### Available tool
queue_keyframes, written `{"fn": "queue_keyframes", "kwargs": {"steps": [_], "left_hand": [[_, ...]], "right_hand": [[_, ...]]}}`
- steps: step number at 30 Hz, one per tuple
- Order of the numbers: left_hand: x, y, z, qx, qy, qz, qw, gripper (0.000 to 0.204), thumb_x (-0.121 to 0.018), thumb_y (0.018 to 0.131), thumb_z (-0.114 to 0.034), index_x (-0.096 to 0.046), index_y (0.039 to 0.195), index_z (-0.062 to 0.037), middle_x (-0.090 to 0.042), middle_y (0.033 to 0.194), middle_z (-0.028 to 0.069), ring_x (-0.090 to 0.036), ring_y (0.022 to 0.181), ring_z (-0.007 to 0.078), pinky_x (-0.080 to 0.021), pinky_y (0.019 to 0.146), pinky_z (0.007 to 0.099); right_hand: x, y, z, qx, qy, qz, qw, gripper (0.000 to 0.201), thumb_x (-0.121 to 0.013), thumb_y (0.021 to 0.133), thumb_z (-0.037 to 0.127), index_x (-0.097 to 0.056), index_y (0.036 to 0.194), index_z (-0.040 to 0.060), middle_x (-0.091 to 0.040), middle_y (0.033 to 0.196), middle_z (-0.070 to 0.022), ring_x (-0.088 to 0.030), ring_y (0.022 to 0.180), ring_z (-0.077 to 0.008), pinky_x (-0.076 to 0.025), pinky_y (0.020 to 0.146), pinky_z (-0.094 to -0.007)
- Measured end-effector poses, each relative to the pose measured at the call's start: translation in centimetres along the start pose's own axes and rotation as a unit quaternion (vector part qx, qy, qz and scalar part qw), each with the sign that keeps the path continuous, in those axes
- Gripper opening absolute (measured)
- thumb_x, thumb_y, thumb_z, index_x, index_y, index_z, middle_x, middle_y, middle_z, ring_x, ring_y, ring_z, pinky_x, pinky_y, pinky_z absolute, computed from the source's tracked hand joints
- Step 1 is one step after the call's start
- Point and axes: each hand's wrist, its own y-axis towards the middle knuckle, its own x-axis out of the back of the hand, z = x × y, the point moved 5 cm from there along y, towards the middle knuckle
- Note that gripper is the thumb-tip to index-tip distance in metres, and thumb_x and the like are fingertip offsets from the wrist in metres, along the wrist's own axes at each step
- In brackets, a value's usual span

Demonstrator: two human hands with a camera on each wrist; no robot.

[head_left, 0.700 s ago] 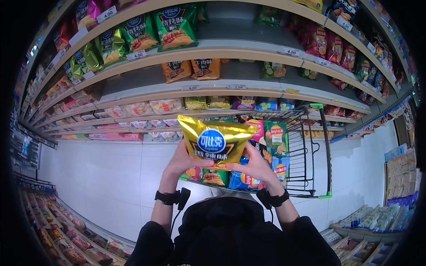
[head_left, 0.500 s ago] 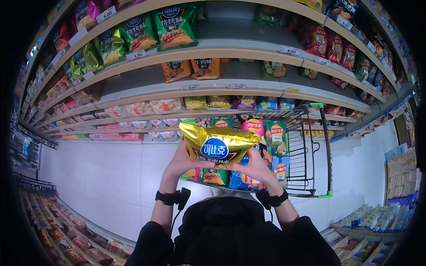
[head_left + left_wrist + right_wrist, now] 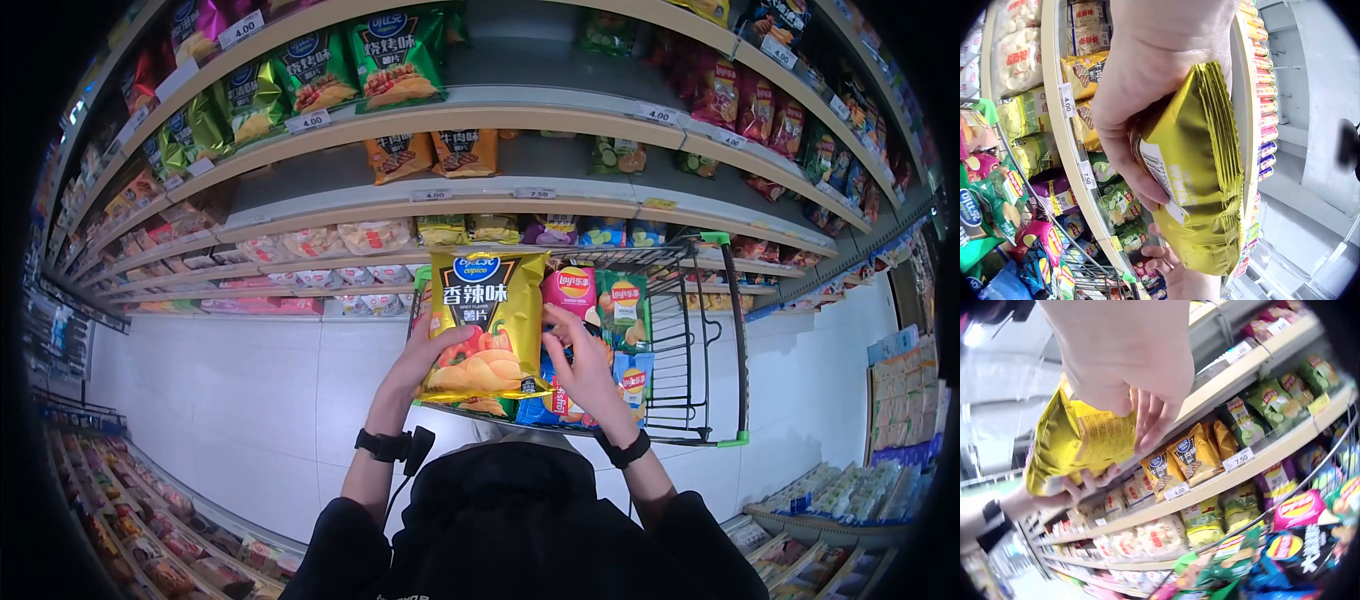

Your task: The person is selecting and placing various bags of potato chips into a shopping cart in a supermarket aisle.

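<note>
A shiny gold bag of potato chips (image 3: 500, 345) is held up over the shopping cart, its printed front facing up in the head view. My left hand (image 3: 415, 362) grips its left side, thumb on the front. In the left wrist view, that hand's fingers (image 3: 1147, 178) curl over the bag's back, by a white barcode label. At the bag's right edge is my right hand (image 3: 585, 378), its fingers apart and loosely bent. The right wrist view shows its fingertips (image 3: 1147, 440) overlapping the bag's edge. Part of the cart's load is hidden behind the gold bag.
The wire cart (image 3: 742, 340) holds several chip bags, among them a pink bag (image 3: 570, 290), a green bag (image 3: 625, 305) and a blue bag (image 3: 545, 405). Shelves of snacks curve across the front, with green bags (image 3: 395, 62) and orange bags (image 3: 465, 155). Pale floor tiles (image 3: 240, 400) show left.
The gold bag has tipped so its front now faces up, with its lower part in view. My right hand has let go of its lower edge and moved slightly right; my left still holds it.
</note>
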Motion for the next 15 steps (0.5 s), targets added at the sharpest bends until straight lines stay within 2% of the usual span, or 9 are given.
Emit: {"fn": "queue_keyframes", "kwargs": {"steps": [3,6,8,11,13,14,15], "left_hand": [[0.4,0.9,1.4,0.017,0.006,0.013,1.0,0.077,-0.076,0.08,-0.021,-0.033,0.14,-0.0002,-0.058,0.122,0.0126,-0.059,0.112,0.0192,-0.051,0.091,0.0311],[0.4,1.6,2.5,0.029,0.041,0.036,0.998,0.077,-0.07,0.084,-0.03,-0.03,0.142,0.0003,-0.057,0.125,0.0133,-0.058,0.113,0.0182,-0.05,0.092,0.0303],[-0.1,1.9,2.6,0.03,0.02,0.067,0.997,0.078,-0.068,0.086,-0.036,-0.029,0.143,-0.0001,-0.056,0.126,0.0133,-0.059,0.112,0.0184,-0.05,0.093,0.0299],[-1.2,0.6,1.7,0.078,-0.116,0.023,0.99,0.07,-0.057,0.093,-0.04,-0.029,0.143,-0.0015,-0.058,0.122,0.0151,-0.067,0.098,0.0244,-0.055,0.083,0.0316],[0.7,0.9,3.1,0.052,-0.002,0.106,0.993,0.061,-0.049,0.097,-0.04,-0.031,0.142,-0.002,-0.06,0.119,0.0173,-0.069,0.086,0.0287,-0.057,0.074,0.0331],[1.5,1.2,4.1,0.038,0.055,0.147,0.987,0.058,-0.045,0.099,-0.04,-0.033,0.141,-0.0023,-0.061,0.117,0.0185,-0.07,0.08,0.0309,-0.058,0.07,0.0339],[1.2,1.3,4.3,0.026,0.059,0.129,0.99,0.051,-0.033,0.102,-0.039,-0.036,0.138,-0.0019,-0.063,0.111,0.0232,-0.07,0.07,0.0337,-0.058,0.062,0.0356]], "right_hand": [[0.5,-0.2,3.0,0.184,-0.182,-0.026,0.966,0.056,-0.063,0.079,-0.001,-0.049,0.133,0.0072,-0.048,0.137,-0.0173,-0.053,0.118,-0.0323,-0.043,0.1,-0.0402],[-0.3,0.0,3.7,0.233,-0.253,0.056,0.937,0.069,-0.064,0.071,-0.002,-0.047,0.136,0.0087,-0.033,0.149,-0.0145,-0.04,0.131,-0.0357,-0.033,0.109,-0.0452],[-0.4,0.1,3.9,0.228,-0.227,0.064,0.945,0.069,-0.064,0.069,-0.001,-0.049,0.135,0.0072,-0.041,0.145,-0.0141,-0.041,0.131,-0.0341,-0.032,0.109,-0.0459],[0.1,0.3,3.3,0.208,-0.108,0.053,0.971,0.067,-0.069,0.067,0.005,-0.052,0.132,0.0057,-0.05,0.137,-0.0143,-0.045,0.127,-0.0339,-0.035,0.107,-0.0443],[0.3,0.7,2.5,0.177,-0.003,0.044,0.983,0.068,-0.074,0.065,0.009,-0.054,0.129,0.0048,-0.056,0.131,-0.0149,-0.05,0.123,-0.0337,-0.038,0.104,-0.0426],[0.2,0.8,2.1,0.166,0.001,0.041,0.985,0.069,-0.076,0.064,0.011,-0.054,0.129,0.0044,-0.057,0.128,-0.0149,-0.052,0.12,-0.0336,-0.04,0.102,-0.0418],[0.0,0.9,1.8,0.156,0.004,0.038,0.987,0.071,-0.079,0.062,0.012,-0.055,0.128,0.0039,-0.059,0.126,-0.0149,-0.054,0.116,-0.0335,-0.042,0.1,-0.041]]}}
